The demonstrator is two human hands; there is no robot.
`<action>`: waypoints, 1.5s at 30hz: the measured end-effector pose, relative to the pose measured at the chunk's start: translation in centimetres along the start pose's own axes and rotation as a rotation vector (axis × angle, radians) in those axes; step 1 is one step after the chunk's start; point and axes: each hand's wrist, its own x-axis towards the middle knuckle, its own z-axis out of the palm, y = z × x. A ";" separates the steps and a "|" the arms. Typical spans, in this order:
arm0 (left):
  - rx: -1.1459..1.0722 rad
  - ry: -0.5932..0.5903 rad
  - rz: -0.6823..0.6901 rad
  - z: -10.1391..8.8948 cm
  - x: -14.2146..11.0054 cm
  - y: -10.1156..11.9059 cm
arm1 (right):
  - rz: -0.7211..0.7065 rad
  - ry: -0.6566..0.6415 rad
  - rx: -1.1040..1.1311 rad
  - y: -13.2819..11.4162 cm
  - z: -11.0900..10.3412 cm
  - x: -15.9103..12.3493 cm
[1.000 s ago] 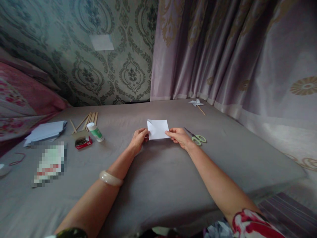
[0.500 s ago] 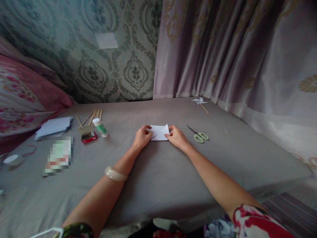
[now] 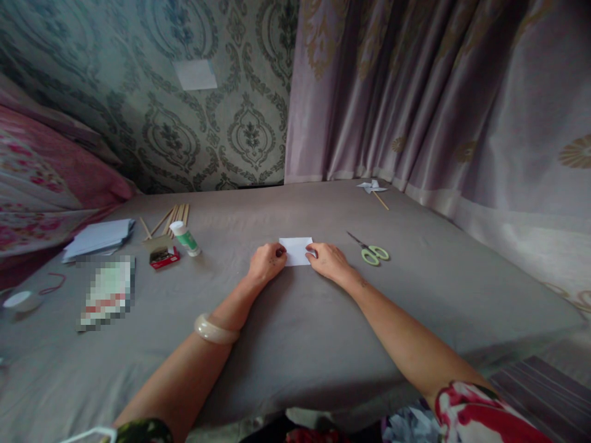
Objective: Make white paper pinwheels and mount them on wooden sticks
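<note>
A small white sheet of paper lies between my hands, low over the grey cloth. My left hand pinches its left edge, thumb and fingers closed. On the opposite edge my right hand grips the paper the same way. Just right of my right hand rest scissors with light green handles, their blades pointing away to the upper left. Parts of the paper's side edges are hidden by my fingers.
To the left stand a glue stick and an open red box, with several wooden sticks behind. Further left are a paper stack, a blurred-out packet and a white spool. A paper pinwheel lies at the far right.
The paper's corners, raised before, now lie flatter. Both hands have turned slightly and shifted a little nearer to me, still gripping its sides.
</note>
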 end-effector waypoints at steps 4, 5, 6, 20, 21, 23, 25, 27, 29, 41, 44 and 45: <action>0.146 -0.076 0.009 -0.4 -0.1 0.4 | -0.013 0.026 -0.065 -0.2 -0.3 -0.4; 0.159 -0.081 0.008 -0.5 -0.2 0.4 | -0.015 0.036 -0.076 -0.2 -0.3 -0.4; 0.167 -0.084 0.009 -0.5 -0.2 0.5 | -0.019 0.041 -0.083 -0.2 -0.3 -0.5; -0.255 1.097 -0.051 -6.5 1.1 -3.8 | -0.123 0.078 -0.152 0.4 0.8 -0.4; -0.246 1.161 -0.080 -7.2 1.1 -4.4 | -0.128 0.093 -0.138 0.4 0.9 -0.3; -0.215 1.270 -0.161 -8.3 1.1 -5.6 | -0.129 0.132 -0.099 0.5 1.1 -0.2; -0.164 1.349 -0.253 -8.9 1.1 -6.6 | -0.125 0.180 -0.058 0.5 1.2 -0.1; -0.098 1.383 -0.351 -9.2 1.2 -7.5 | -0.115 0.233 -0.027 0.5 1.2 0.0; -0.039 1.352 -0.450 -9.2 1.2 -8.0 | -0.103 0.286 -0.002 0.6 1.2 0.2; 0.021 1.048 -0.626 -8.8 1.1 -8.3 | -0.091 0.345 0.064 0.7 1.1 0.4; 0.007 1.025 -0.624 -8.9 1.1 -8.3 | -0.079 0.353 0.076 0.8 1.0 0.6; -0.001 1.024 -0.612 -8.9 1.2 -8.2 | -0.077 0.360 0.082 0.9 1.0 0.6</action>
